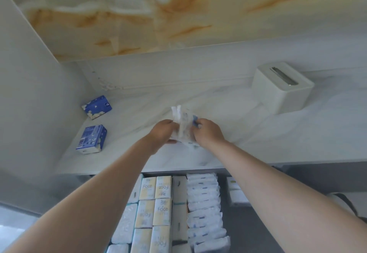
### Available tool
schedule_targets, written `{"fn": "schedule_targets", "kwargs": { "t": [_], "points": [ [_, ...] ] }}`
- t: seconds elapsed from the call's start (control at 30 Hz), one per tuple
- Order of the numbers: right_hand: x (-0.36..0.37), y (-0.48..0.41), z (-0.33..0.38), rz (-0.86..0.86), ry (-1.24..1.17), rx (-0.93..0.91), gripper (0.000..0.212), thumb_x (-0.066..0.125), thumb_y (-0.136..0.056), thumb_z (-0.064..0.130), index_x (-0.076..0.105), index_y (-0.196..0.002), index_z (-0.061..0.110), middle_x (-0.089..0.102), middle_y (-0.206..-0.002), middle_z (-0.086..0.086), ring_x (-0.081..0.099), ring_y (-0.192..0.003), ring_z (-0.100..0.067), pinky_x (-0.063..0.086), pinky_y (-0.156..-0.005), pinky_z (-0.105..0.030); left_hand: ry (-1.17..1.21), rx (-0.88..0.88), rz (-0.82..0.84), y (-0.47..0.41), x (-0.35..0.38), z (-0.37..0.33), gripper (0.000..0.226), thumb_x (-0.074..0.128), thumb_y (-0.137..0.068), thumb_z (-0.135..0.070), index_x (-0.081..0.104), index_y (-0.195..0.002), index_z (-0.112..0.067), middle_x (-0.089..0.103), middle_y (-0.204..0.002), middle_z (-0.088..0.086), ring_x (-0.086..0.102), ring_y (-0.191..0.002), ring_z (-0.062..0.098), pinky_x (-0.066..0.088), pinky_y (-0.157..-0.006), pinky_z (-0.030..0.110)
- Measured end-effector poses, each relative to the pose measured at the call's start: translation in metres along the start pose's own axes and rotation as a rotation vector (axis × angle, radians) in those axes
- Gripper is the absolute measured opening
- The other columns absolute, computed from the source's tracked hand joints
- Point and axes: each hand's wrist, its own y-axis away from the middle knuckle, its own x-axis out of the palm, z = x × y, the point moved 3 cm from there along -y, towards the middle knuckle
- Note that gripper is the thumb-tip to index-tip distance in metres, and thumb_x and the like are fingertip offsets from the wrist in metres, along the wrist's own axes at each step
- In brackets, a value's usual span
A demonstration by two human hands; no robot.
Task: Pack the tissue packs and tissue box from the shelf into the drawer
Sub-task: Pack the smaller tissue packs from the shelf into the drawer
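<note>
Two bare forearms reach up to a pale marbled shelf (268, 143). The left hand (161, 133) and right hand (208, 133) curl their fingers round opposite sides of a white tissue bundle (182, 120), seemingly several packs, though blur makes the count uncertain. Well to the left of the left hand lie a far blue pack (97, 107) and a near blue pack (91, 139). Beyond the right hand, further right, stands a white tissue box (282, 89). Beneath both wrists, the open drawer (250, 229) holds rows of packs.
</note>
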Motion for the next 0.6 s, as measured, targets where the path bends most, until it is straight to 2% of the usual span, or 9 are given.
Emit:
{"fn": "schedule_targets", "kwargs": {
  "t": [0.1, 0.17, 0.2, 0.3, 0.4, 0.47, 0.5, 0.53, 0.6],
  "points": [
    [-0.007, 0.009, 0.011, 0.131, -0.285, 0.147, 0.063, 0.031, -0.099, 0.060, 0.066, -0.106, 0.009, 0.068, -0.106, -0.010, 0.063, -0.097, -0.027, 0.049, -0.087, -0.037, 0.069, 0.090, 0.052, 0.024, 0.013, -0.005, 0.033, 0.046, -0.099, -0.033, 0.063, -0.120, -0.014, 0.068, -0.115, 0.006, 0.066, -0.104, 0.024, 0.055, -0.091, 0.043],
    [-0.010, 0.016, 0.009, 0.183, -0.487, 0.274, 0.072, 0.042, -0.083, 0.078, 0.063, -0.105, 0.012, 0.067, -0.104, -0.009, 0.064, -0.096, -0.028, 0.051, -0.091, -0.039, 0.049, 0.148, 0.059, 0.039, 0.022, -0.008, 0.032, 0.047, -0.099, -0.035, 0.064, -0.122, -0.020, 0.066, -0.120, -0.003, 0.061, -0.112, 0.015, 0.050, -0.095, 0.039],
    [-0.012, 0.019, 0.005, 0.192, -0.532, 0.299, 0.076, 0.051, -0.076, 0.080, 0.065, -0.106, 0.011, 0.069, -0.102, -0.009, 0.066, -0.094, -0.028, 0.053, -0.089, -0.040, 0.050, 0.160, 0.063, 0.044, 0.027, -0.010, 0.028, 0.049, -0.099, -0.032, 0.065, -0.120, -0.022, 0.066, -0.122, -0.004, 0.059, -0.115, 0.013, 0.048, -0.097, 0.037],
    [-0.023, 0.030, -0.011, 0.182, -0.578, 0.297, 0.056, 0.080, -0.075, 0.051, 0.069, -0.108, 0.007, 0.075, -0.090, -0.012, 0.073, -0.081, -0.028, 0.061, -0.079, -0.041, 0.027, 0.169, 0.094, 0.060, 0.037, -0.012, 0.021, 0.052, -0.097, -0.017, 0.070, -0.099, -0.027, 0.067, -0.115, -0.003, 0.059, -0.111, 0.012, 0.044, -0.097, 0.033],
    [-0.033, 0.038, -0.023, 0.195, -0.534, 0.271, 0.044, 0.087, -0.072, 0.030, 0.069, -0.105, 0.008, 0.075, -0.097, -0.014, 0.073, -0.087, -0.030, 0.063, -0.071, -0.043, -0.084, 0.215, 0.076, 0.068, 0.041, -0.007, 0.033, 0.048, -0.093, -0.002, 0.072, -0.110, -0.019, 0.068, -0.115, -0.005, 0.061, -0.110, 0.010, 0.046, -0.090, 0.020],
    [-0.039, 0.046, -0.028, 0.202, -0.473, 0.231, 0.034, 0.080, -0.077, 0.016, 0.067, -0.107, 0.009, 0.072, -0.105, -0.015, 0.071, -0.091, -0.031, 0.062, -0.070, -0.046, -0.223, 0.283, -0.011, 0.071, 0.038, -0.004, 0.037, 0.050, -0.092, 0.001, 0.064, -0.118, -0.021, 0.063, -0.121, -0.007, 0.059, -0.116, 0.013, 0.043, -0.085, 0.010],
    [-0.042, 0.050, -0.029, 0.215, -0.454, 0.203, 0.030, 0.077, -0.079, 0.011, 0.066, -0.107, 0.010, 0.072, -0.105, -0.014, 0.071, -0.090, -0.031, 0.063, -0.069, -0.044, -0.300, 0.320, -0.062, 0.073, 0.034, -0.001, 0.042, 0.055, -0.091, -0.002, 0.057, -0.127, -0.025, 0.056, -0.128, -0.007, 0.055, -0.121, 0.013, 0.044, -0.088, 0.010],
    [-0.046, 0.055, -0.029, 0.233, -0.428, 0.165, 0.029, 0.076, -0.080, 0.009, 0.065, -0.107, 0.011, 0.072, -0.104, -0.013, 0.071, -0.089, -0.028, 0.062, -0.067, -0.041, -0.346, 0.346, -0.102, 0.076, 0.030, 0.000, 0.055, 0.062, -0.089, -0.005, 0.046, -0.137, -0.028, 0.047, -0.138, -0.007, 0.049, -0.127, 0.013, 0.045, -0.094, 0.017],
    [-0.051, 0.066, -0.027, 0.292, -0.360, 0.079, 0.033, 0.078, -0.079, 0.008, 0.064, -0.108, 0.014, 0.072, -0.104, -0.008, 0.071, -0.090, -0.024, 0.061, -0.069, -0.037, -0.291, 0.348, -0.104, 0.086, 0.024, 0.001, 0.085, 0.072, -0.085, -0.010, 0.023, -0.151, -0.033, 0.031, -0.149, -0.008, 0.038, -0.133, 0.011, 0.045, -0.102, 0.031]
  ]
}}
